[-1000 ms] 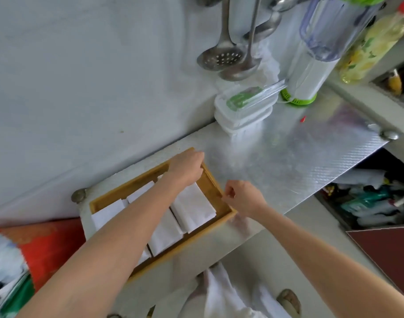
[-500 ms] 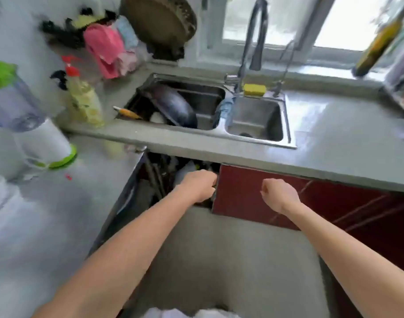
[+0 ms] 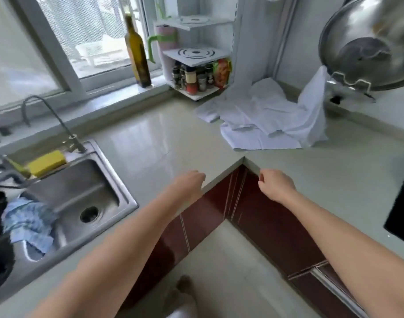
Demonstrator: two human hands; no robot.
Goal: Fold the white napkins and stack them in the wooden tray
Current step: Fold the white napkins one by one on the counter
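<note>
View swung from the sink and red cabinet to the counter corner; the wooden tray, seen a second ago, is out of frame. Left hand (image 3: 189,183) and right hand (image 3: 275,184) hang loosely curled, holding nothing. At 1 o'clock, well apart from both, lies a heap of white napkins (image 3: 263,117): thin, creased, limp cloth on a glossy pale counter (image 3: 150,138). Judged: these remain unfolded.

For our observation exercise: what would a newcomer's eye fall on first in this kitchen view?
Probably the heap of white napkins, lying unfolded in the far corner of the countertop beside the spice rack. Next, the two empty hands: the left hand and right hand hover, loosely curled, near the counter's inner corner. The steel sink with a yellow sponge sits at left.
</note>
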